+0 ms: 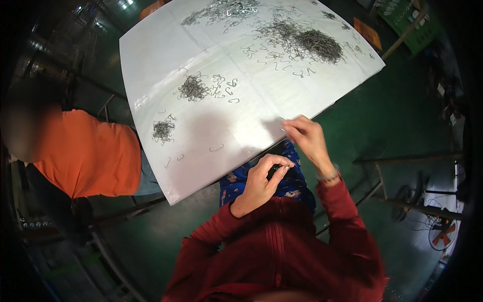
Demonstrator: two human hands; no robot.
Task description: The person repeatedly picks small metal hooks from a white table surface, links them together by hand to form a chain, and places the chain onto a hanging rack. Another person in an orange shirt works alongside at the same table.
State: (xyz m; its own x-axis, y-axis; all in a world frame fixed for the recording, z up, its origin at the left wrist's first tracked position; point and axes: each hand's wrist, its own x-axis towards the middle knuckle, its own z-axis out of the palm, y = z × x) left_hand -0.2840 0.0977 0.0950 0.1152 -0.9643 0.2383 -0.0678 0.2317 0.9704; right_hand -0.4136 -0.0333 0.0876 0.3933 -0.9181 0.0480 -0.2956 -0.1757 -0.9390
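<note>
My right hand (308, 140) hangs over the near edge of the white table, thumb and forefinger pinched. A short bit of thin metal wire (283, 129) shows at its fingertips; its full shape is hidden. Lower and to the left, in front of my body, my left hand (259, 182) is curled with thumb and fingertips together. Something small and dark sits inside its curl, too hidden to name. Bent wire hooks lie on the table, with a single hook (216, 148) left of my hands.
The white table (302, 95) carries several hook piles: a dense dark pile (319, 45) at far right, a shiny pile (221, 11) at the back, and smaller piles (192, 87) to the left. A person in an orange top (93, 153) is at the left side. A fan (443, 235) stands right.
</note>
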